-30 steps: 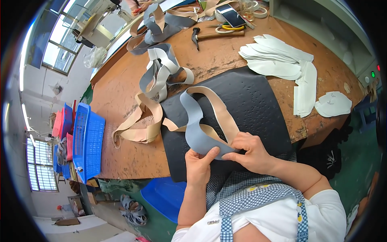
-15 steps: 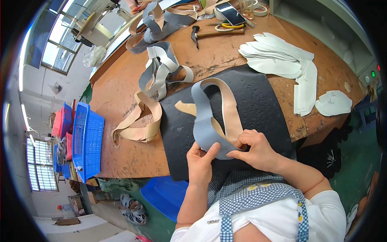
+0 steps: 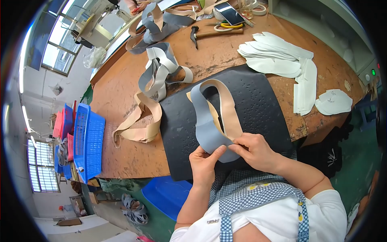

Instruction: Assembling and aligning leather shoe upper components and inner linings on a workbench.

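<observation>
The table (image 3: pixel 121 101) is a worn brown slab whose near edge runs just in front of the person's chest; a black mat (image 3: pixel 262 109) lies on it and overhangs that near edge slightly. Bare mat shows to the right of the hands and above them, and bare wood lies left of the mat between it and the table's left edge. Off that left edge stand blue crates (image 3: pixel 86 141). Further up the table lie tan and grey loops (image 3: pixel 155 80), a hammer (image 3: pixel 209 34), and to the right a stack of white cut pieces (image 3: pixel 278 60).

Both forearms come in from below and meet at the mat's near edge. The left hand (image 3: pixel 205 165) is turned palm-up, its thumb stretched up onto the lower curve of the piece (image 3: pixel 209 125), fingers curled beneath it, so it grips the piece from below. The right hand (image 3: pixel 254 149) lies knuckles-up just beside it, thumb and fingertips pinching the piece's right edge where the tan side meets the grey. The two hands nearly touch.

The piece is a curved loop-shaped cut, grey-blue on one face and tan on the other, lying on the mat with its open loop reaching away from the person; its broad lower end sits between the hands.
</observation>
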